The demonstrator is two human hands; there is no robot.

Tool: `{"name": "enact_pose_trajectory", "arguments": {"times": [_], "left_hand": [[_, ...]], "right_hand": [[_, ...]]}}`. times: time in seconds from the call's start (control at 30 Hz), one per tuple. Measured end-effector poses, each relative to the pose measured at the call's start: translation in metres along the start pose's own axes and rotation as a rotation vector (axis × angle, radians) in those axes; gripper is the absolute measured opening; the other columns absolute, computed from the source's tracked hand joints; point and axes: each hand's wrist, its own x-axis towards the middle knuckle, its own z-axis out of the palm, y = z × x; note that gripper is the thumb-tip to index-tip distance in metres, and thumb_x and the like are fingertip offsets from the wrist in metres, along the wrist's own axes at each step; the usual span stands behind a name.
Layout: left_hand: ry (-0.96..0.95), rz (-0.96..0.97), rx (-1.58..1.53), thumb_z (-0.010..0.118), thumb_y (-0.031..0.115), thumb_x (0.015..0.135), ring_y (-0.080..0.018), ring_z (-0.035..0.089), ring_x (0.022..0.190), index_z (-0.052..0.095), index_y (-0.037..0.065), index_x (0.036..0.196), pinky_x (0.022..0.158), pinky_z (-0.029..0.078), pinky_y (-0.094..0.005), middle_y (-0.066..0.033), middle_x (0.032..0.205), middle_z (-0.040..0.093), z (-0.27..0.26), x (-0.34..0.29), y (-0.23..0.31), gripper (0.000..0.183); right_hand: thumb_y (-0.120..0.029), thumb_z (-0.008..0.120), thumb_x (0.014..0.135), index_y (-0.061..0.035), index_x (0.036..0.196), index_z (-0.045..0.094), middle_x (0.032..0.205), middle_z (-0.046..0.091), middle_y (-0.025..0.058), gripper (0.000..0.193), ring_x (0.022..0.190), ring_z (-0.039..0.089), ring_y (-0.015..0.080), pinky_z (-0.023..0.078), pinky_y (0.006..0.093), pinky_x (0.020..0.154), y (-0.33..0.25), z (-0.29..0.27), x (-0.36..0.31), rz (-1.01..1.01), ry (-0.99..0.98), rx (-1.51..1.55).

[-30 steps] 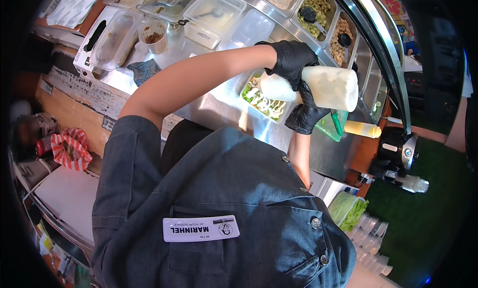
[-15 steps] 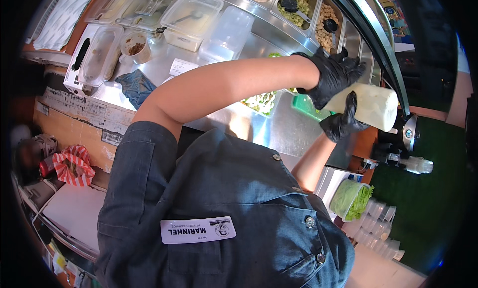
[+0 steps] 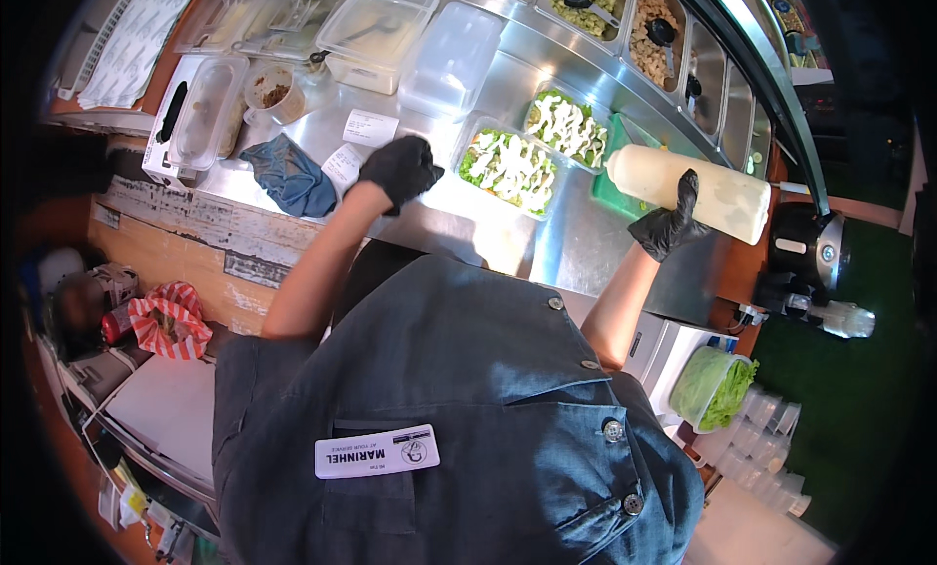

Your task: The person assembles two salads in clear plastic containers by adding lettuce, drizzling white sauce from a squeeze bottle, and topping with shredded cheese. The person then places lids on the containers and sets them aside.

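Note:
My right hand (image 3: 672, 228), in a black glove, grips a squeeze bottle (image 3: 698, 189) of pale cream sauce, tilted almost flat with its nozzle toward the left. My left hand (image 3: 398, 172), also gloved in black, is curled closed above the near edge of the counter, with nothing visible in it. To its right is a clear container of salad (image 3: 508, 172) striped with white sauce. Behind that, a second salad container (image 3: 568, 126) carries the same sauce. A green board (image 3: 615, 189) lies partly under the bottle.
Slips of paper (image 3: 370, 128) and a crumpled blue cloth (image 3: 288, 175) lie left of my left hand. Lidded plastic tubs (image 3: 376, 38) line the back left. Metal food pans (image 3: 656, 38) sit at the back right. A tub of lettuce (image 3: 712, 387) stands at the right.
My left hand has left the squeeze bottle and swung left and nearer, uncovering both salads. The bottle, still in my right hand, now lies flatter, its nozzle end in view.

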Motion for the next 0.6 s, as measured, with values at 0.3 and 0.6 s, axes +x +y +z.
{"name": "enact_pose_trajectory", "arguments": {"times": [0.3,0.6], "left_hand": [[0.284,-0.111,-0.082,0.083,0.039,0.056,-0.0345,0.056,0.099,0.042,0.002,0.115,0.084,0.045,-0.0408,-0.0178,0.105,0.055,0.076,-0.008,0.022,0.081],[0.236,-0.295,0.201,0.075,0.030,0.067,-0.0337,0.061,0.087,0.046,0.007,0.102,0.072,0.048,-0.0408,-0.0147,0.097,0.056,0.029,-0.051,-0.005,0.050]], "right_hand": [[0.007,0.071,0.067,-0.0031,0.118,0.047,0.110,0.055,0.0097,0.058,0.093,0.058,0.0220,0.054,0.0376,0.081,-0.014,0.013,-0.014,0.112,-0.028,0.064],[0.002,0.070,0.069,-0.0025,0.113,0.052,0.107,0.058,0.0092,0.048,0.094,0.058,0.0215,0.051,0.0373,0.084,-0.037,-0.007,-0.021,0.202,0.056,0.066]]}}
